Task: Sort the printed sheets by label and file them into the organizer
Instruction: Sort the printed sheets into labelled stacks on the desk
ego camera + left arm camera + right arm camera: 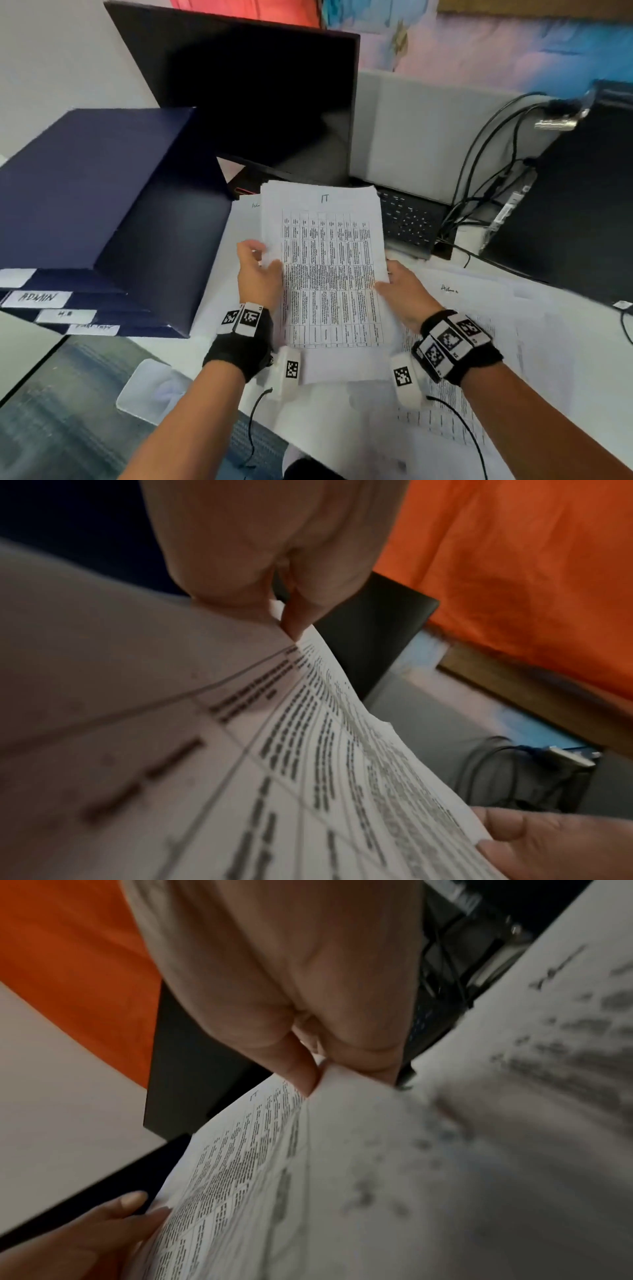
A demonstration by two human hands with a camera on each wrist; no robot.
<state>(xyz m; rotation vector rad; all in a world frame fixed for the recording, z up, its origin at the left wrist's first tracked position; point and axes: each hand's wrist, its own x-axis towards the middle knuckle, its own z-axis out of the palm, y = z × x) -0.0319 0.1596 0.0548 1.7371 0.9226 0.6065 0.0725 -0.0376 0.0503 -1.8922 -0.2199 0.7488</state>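
A stack of printed sheets (329,267) with a table of text and a handwritten "IT" at the top is held up over the desk. My left hand (257,270) pinches its left edge; thumb and finger close on the paper in the left wrist view (287,620). My right hand (400,291) pinches the right edge (315,1080). The dark blue organizer (102,212) stands to the left, with white tab labels (37,297) reading "ADMIN" and "H.R"; a third label is blurred.
More printed sheets (479,308) lie spread over the white desk under and right of my hands. A black monitor (257,89) stands behind, a keyboard (411,219) and cables (486,178) at the right, a dark computer case (575,205) beyond.
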